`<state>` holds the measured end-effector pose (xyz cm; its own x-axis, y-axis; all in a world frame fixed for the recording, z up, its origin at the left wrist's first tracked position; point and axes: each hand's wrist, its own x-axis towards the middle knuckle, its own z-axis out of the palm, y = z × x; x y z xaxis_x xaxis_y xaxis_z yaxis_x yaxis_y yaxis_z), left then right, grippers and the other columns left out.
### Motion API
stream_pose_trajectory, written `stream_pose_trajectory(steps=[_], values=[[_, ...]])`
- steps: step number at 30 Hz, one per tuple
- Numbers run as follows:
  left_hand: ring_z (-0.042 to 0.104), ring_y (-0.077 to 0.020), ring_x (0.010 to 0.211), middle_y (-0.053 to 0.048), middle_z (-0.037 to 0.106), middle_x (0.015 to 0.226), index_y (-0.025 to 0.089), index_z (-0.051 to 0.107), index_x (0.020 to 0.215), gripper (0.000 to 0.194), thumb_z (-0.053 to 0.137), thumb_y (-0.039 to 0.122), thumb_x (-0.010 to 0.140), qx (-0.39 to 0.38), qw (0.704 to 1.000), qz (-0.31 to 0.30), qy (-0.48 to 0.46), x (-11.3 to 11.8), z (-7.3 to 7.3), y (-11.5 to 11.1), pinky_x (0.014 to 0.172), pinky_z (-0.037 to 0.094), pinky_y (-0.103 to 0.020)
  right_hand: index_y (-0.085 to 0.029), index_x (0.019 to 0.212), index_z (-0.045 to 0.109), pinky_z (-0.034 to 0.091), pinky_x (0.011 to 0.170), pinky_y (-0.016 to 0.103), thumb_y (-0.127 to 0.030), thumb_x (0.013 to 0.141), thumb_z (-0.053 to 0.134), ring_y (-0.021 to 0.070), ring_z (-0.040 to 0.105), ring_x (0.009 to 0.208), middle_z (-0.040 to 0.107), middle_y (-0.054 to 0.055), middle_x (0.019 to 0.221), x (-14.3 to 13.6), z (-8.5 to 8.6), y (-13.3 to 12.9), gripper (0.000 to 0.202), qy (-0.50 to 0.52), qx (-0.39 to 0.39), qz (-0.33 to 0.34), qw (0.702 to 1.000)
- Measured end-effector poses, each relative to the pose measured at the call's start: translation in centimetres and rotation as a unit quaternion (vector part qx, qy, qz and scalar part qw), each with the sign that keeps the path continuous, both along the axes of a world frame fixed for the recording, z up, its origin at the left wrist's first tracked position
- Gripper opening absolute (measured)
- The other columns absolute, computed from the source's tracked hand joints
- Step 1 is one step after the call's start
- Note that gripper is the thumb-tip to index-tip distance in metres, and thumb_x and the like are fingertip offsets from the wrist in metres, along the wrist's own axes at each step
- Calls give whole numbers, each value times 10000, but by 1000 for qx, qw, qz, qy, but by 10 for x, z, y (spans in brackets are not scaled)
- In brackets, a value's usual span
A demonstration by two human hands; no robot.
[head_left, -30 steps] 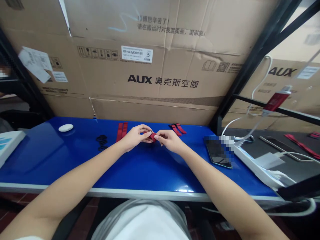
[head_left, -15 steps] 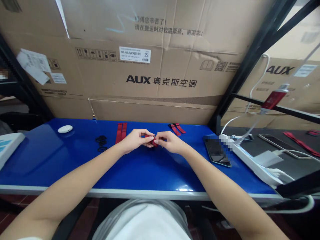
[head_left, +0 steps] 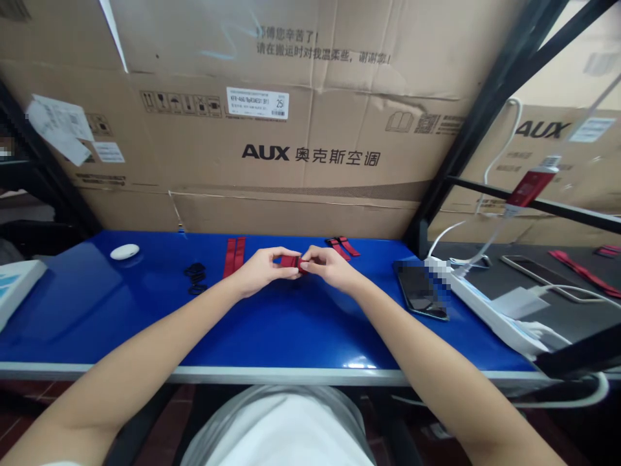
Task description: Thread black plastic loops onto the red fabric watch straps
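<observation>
Between my hands, above the blue table (head_left: 310, 330), is a short red strap (head_left: 289, 261) with a dark piece across it, perhaps a buckle. My left hand (head_left: 264, 268) pinches the strap's left part between thumb and fingers. On its right end, the thumb and fingers of my right hand (head_left: 327, 265) are closed. Two red straps (head_left: 235, 252) lie side by side just left of my left hand. Past my right hand rest red straps with black buckles (head_left: 342, 247). Several small black buckles (head_left: 195, 277) form a pile farther left.
A white oval object (head_left: 125, 252) lies at the back left. To the right are a dark phone (head_left: 421, 291) and a white power strip (head_left: 490, 314) with cables. Large cardboard (head_left: 310, 129) stands behind the table, next to a black metal frame post (head_left: 466, 142).
The red strap has turned so that its flat face and dark crosspiece show between my hands. My fingers have shifted slightly on it. The camera view has moved a little.
</observation>
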<state>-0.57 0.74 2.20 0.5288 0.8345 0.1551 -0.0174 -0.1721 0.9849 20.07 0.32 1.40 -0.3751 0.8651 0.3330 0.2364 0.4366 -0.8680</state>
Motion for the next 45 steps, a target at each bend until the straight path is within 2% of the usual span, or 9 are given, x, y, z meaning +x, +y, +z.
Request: stream_pose_trajectory(steps=[7,11,13,15,18,24,33,40,45], values=[[706,-227,878,-88,721,1007,152,673,1127,477,816,245,682,80,995,-10,53,-1,-3,1,859,568,-394,-163,710,620,417,710,282,-418,725,713,148,581,715,649,10,739,-2,0,-5,272,48,-67,22,996],[689,-214,902,-89,663,1123,175,697,1079,411,801,280,694,136,990,17,33,4,-2,-2,805,589,-361,-165,691,586,409,655,274,-452,735,701,134,546,649,639,13,684,-5,-3,-3,312,66,-103,11,992],[693,-204,858,-87,648,1134,178,694,1064,410,801,310,692,139,989,54,11,6,-1,-4,757,600,-357,-173,760,590,425,670,277,-453,737,702,143,560,697,649,22,754,-5,-3,-1,302,80,-79,-24,993],[696,-192,765,-67,685,992,166,677,1060,423,801,332,692,119,989,85,0,7,1,-4,726,599,-363,-190,907,606,454,743,294,-410,713,733,175,594,860,665,45,943,-5,-2,-1,319,79,-15,-54,995],[692,-194,723,-47,707,838,150,662,1009,410,818,327,674,118,987,104,14,5,0,-1,739,578,-362,-226,1122,595,453,902,348,-318,688,767,221,570,1101,621,65,1194,-4,2,-4,475,24,84,-33,996],[699,-219,881,-82,723,930,139,637,954,410,845,299,639,108,991,83,15,1,-1,3,858,542,-380,-196,1050,653,469,923,353,-289,771,696,216,637,991,693,64,1050,-7,3,-12,296,-41,144,-48,988],[700,-199,906,-76,715,956,150,583,950,432,849,291,640,73,995,65,22,-3,-2,6,896,529,-380,-207,1058,670,477,909,349,-168,745,643,222,649,979,704,55,1052,-4,4,-14,317,-97,182,-64,976],[716,-179,714,-49,714,781,137,549,833,369,842,277,657,-1,997,77,-21,2,-6,6,786,571,-374,-209,1069,677,481,851,334,-146,755,626,219,640,938,688,74,1032,-7,1,-12,325,-134,230,-53,962],[726,-206,690,-57,705,698,128,563,777,325,848,172,627,-37,994,103,23,-5,-2,9,756,583,-373,-201,1035,706,473,832,347,-157,730,663,238,642,897,697,83,993,4,4,-9,312,-213,224,-45,950]])
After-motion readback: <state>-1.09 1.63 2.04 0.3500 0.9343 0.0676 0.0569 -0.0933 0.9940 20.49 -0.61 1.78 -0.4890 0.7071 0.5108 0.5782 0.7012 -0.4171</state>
